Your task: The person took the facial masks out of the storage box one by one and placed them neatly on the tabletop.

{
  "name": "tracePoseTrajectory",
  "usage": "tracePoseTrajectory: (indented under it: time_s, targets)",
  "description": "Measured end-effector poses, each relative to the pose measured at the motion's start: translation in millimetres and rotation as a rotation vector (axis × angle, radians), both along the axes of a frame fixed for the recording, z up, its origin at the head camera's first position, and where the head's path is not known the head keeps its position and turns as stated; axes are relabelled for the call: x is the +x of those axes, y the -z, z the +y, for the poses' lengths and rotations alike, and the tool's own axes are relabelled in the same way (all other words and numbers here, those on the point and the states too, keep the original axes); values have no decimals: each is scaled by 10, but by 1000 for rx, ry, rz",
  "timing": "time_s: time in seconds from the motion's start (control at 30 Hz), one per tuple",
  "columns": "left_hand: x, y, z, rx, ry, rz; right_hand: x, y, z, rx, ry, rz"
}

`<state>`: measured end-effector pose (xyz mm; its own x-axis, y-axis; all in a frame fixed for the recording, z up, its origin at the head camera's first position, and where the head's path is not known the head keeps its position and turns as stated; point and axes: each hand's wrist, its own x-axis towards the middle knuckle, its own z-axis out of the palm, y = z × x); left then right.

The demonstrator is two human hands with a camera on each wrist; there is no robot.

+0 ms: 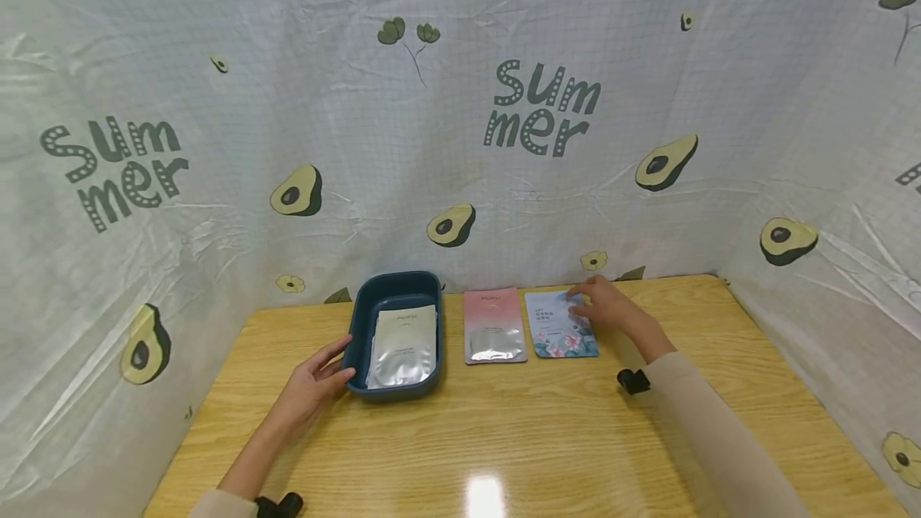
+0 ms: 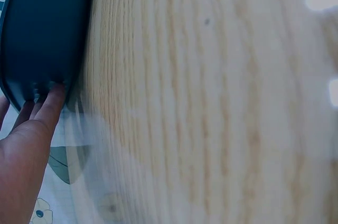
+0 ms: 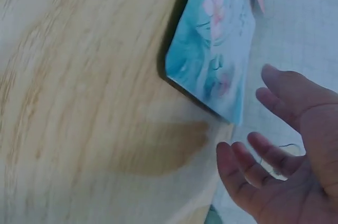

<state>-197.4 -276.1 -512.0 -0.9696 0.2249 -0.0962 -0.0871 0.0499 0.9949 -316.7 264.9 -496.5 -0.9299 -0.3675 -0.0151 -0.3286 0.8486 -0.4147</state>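
A dark blue plastic bin (image 1: 396, 394) stands at the left of the table, holding face mask packets; the top one is a pale cream and silver packet (image 1: 406, 338). My left hand (image 1: 314, 384) touches the bin's left side, with fingers fairly straight against its outer wall (image 2: 45, 34). To the right of the bin lie a pink and silver packet (image 1: 493, 322) and a light blue packet with pink flowers (image 1: 550, 330). Over the right edge of the blue packet is my right hand (image 1: 608, 308), fingers apart and loosely bent; in the right wrist view nothing is between them.
The wooden table (image 1: 460, 430) backs onto a pale curtain (image 1: 360, 126) printed with avocados and lettering, which also hangs at both sides. A black wrist strap piece (image 1: 633, 381) shows at the right sleeve, another (image 1: 281, 505) at the left.
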Motion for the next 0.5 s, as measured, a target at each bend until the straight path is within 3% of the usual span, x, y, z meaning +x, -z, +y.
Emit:
tracePoseTrajectory:
  time_s: [0.3, 0.5]
  targets:
    - [0, 15, 3, -7, -8, -2, 29, -154, -158, -68, -90, 145]
    - [-6, 24, 0, 0, 3, 16, 57, -267, -347, -107, -132, 128]
